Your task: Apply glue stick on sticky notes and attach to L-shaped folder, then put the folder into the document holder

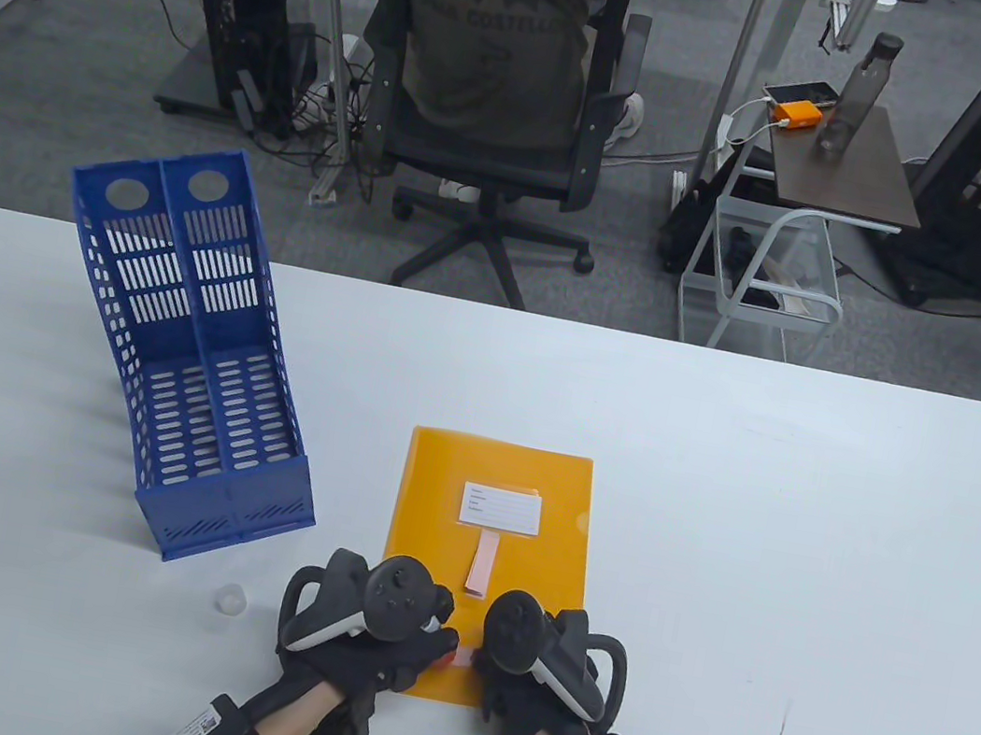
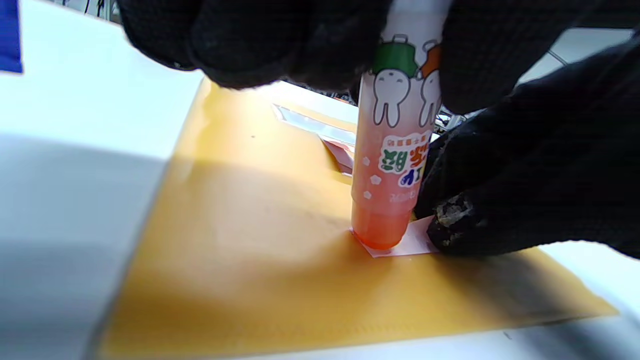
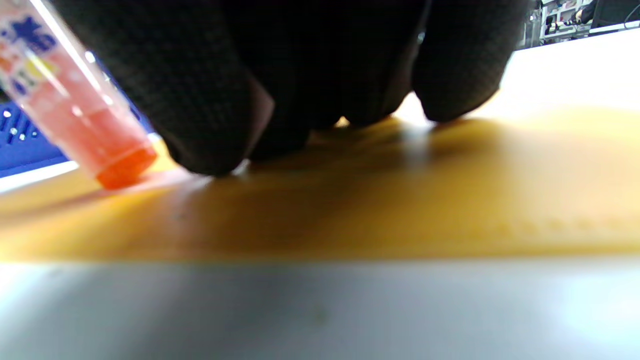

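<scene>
An orange L-shaped folder (image 1: 437,510) lies flat on the white table (image 1: 802,536), a white label on its front. My left hand (image 1: 436,635) grips a pink glue stick (image 2: 390,165) upright, its tip pressed on a small pink sticky note (image 2: 407,242) at the folder's near edge. The fingertips (image 2: 465,225) of my right hand (image 1: 488,659) press that note down beside the stick. The right wrist view shows the glue stick (image 3: 80,110) tilted at the left and my fingers (image 3: 210,100) on the folder (image 3: 400,200). A second pink sticky note (image 1: 481,565) lies below the label.
A blue two-slot document holder (image 1: 195,372) stands to the folder's left, leaning back. A small clear cap (image 1: 230,598) lies on the table left of my left hand. Beyond the table's far edge is an office chair (image 1: 499,104) with a person seated.
</scene>
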`<state>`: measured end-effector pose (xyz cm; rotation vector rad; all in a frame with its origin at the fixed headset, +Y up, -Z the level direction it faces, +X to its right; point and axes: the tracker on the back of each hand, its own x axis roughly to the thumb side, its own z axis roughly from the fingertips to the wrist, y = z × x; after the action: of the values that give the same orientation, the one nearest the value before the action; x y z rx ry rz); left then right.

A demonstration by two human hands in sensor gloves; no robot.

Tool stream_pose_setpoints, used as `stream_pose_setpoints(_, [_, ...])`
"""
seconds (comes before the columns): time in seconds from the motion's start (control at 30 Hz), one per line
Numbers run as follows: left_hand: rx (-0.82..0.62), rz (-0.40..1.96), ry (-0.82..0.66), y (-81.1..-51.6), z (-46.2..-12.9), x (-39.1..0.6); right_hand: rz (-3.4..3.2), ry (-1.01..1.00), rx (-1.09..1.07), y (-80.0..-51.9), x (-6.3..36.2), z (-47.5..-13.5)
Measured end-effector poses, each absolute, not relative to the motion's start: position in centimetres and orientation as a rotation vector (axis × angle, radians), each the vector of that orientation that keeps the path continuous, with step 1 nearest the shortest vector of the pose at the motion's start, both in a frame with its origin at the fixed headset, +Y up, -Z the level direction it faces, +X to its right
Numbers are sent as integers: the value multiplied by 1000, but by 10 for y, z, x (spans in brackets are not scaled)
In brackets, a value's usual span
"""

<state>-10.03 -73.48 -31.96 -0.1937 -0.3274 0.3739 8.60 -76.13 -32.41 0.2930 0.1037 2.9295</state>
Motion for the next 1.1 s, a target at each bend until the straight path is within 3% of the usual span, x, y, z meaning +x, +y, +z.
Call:
stream_pose_setpoints(0.13, [-186, 496, -290, -739, -319, -122, 2931, 105, 294, -761, 86, -324])
stream_pose_setpoints(0.3, [-216, 901, -220, -747, -318, -159, 2931, 104, 293, -761, 86, -324])
stream_pose_setpoints(0.4, [-312, 1064, -217, -758, -320, -170, 2932, 101, 294, -761, 86, -324])
stream_pose_setpoints(0.77, [-478, 1166, -300, -773, -320, -171, 2939, 100, 302, -761, 86, -324])
stream_pose_setpoints(1.0, [-245, 1035, -202, -764, -316, -176, 2936, 94, 302, -762, 86, -323])
stream_pose_setpoints(1.1, [-249, 951, -232, -762, -313, -169, 2933, 93, 301, -762, 86, -323])
